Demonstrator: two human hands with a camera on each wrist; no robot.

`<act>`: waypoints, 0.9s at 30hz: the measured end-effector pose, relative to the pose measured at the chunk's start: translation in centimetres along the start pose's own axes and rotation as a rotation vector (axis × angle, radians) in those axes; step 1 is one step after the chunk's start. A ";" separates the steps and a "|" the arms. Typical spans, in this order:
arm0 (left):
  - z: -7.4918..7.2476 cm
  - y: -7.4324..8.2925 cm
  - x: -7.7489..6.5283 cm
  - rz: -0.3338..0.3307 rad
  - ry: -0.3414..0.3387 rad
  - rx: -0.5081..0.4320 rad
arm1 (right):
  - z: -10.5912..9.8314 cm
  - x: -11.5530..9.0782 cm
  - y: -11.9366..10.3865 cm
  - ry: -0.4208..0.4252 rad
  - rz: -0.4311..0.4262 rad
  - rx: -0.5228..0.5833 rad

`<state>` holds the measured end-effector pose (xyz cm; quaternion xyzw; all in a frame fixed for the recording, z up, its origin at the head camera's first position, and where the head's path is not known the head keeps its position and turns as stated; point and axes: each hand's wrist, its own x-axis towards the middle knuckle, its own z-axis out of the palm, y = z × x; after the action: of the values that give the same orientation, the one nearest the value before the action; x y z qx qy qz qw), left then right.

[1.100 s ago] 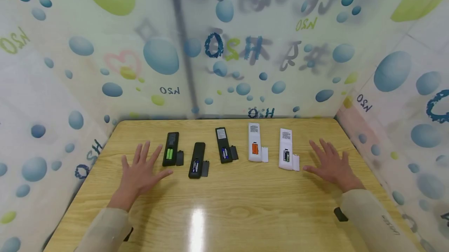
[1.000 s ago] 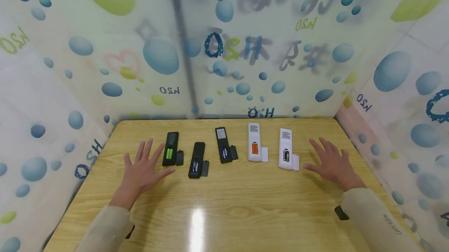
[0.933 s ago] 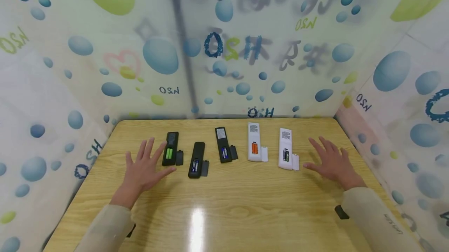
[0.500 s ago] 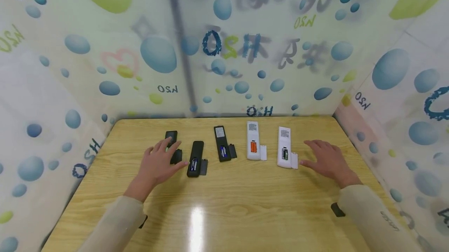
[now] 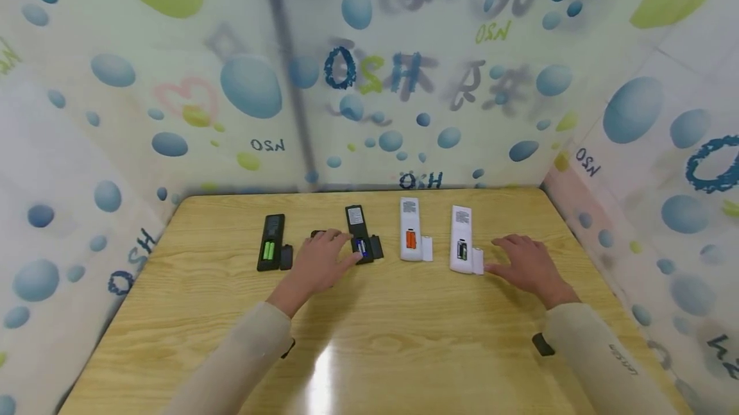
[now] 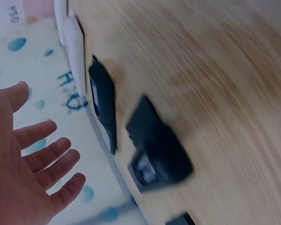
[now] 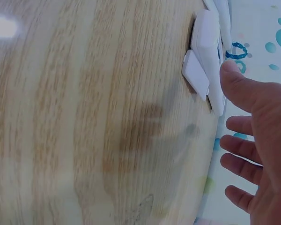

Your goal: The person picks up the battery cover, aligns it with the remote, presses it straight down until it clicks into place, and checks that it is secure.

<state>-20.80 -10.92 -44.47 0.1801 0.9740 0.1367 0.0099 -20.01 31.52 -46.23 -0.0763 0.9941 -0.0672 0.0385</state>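
My left hand (image 5: pixel 319 264) hovers over the second black remote control (image 6: pixel 168 157), hiding most of it in the head view. Its fingers are spread and bent slightly, holding nothing. Left of it lies a black remote control (image 5: pixel 272 229) with green batteries; right of it, another black remote control (image 5: pixel 356 226) with blue batteries, close to my thumb. My right hand (image 5: pixel 525 266), fingers relaxed and holding nothing, is beside the rightmost white remote control (image 5: pixel 461 229). A second white remote control (image 5: pixel 409 219) shows orange batteries. The visible remotes lie back up with battery compartments uncovered.
Detached battery covers lie beside the remotes, such as a black cover (image 5: pixel 286 257) and a white cover (image 5: pixel 478 262). The wooden table (image 5: pixel 404 338) meets a patterned wall (image 5: pixel 369 165) at the back, with side walls left and right.
My left hand has moved right, from beside the leftmost black remote to over the second one. My right hand has drawn its fingers closer together, and the view has shifted slightly.
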 end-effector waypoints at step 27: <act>6.0 12.3 7.5 0.035 -0.197 -0.578 | 1.2 1.6 -0.4 -0.028 -0.003 -0.032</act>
<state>-23.17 4.32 -46.73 0.1990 0.8858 0.3904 0.1530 -21.39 30.69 -47.45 -0.0792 0.9943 -0.0504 0.0511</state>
